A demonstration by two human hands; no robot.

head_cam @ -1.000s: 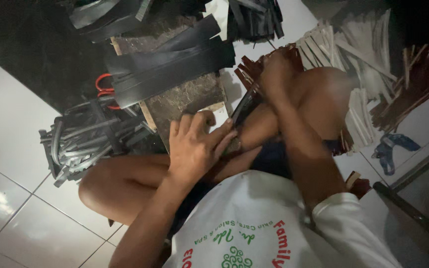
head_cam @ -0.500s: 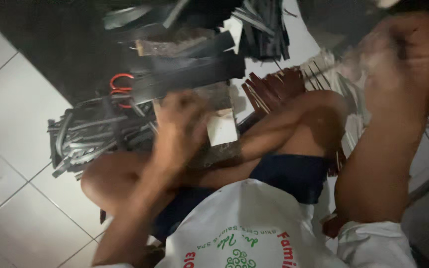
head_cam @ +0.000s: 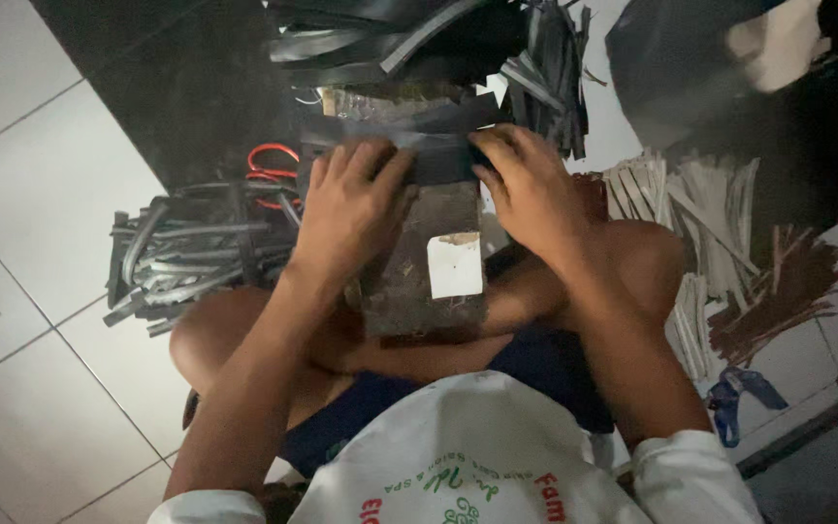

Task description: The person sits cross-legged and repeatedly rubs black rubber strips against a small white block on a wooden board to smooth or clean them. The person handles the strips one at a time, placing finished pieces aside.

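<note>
Black flat rubber strip (head_cam: 429, 155) lay pinned across the worn wooden block (head_cam: 419, 262) under both hands, left (head_cam: 351, 209) and right (head_cam: 526, 189), fingers flattened rather than closed, apparently being positioned, needing steady pressure next.

White rectangular label (head_cam: 455, 265) on dark block (head_cam: 419, 291)

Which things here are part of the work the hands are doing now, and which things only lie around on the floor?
In use:
- left hand and right hand, pressing the black strip
- worn block under the strip

Lying about:
- bundle of dark strips
- red-handled scissors
- pale sticks
- reddish-brown sticks
- blue scrap
</note>
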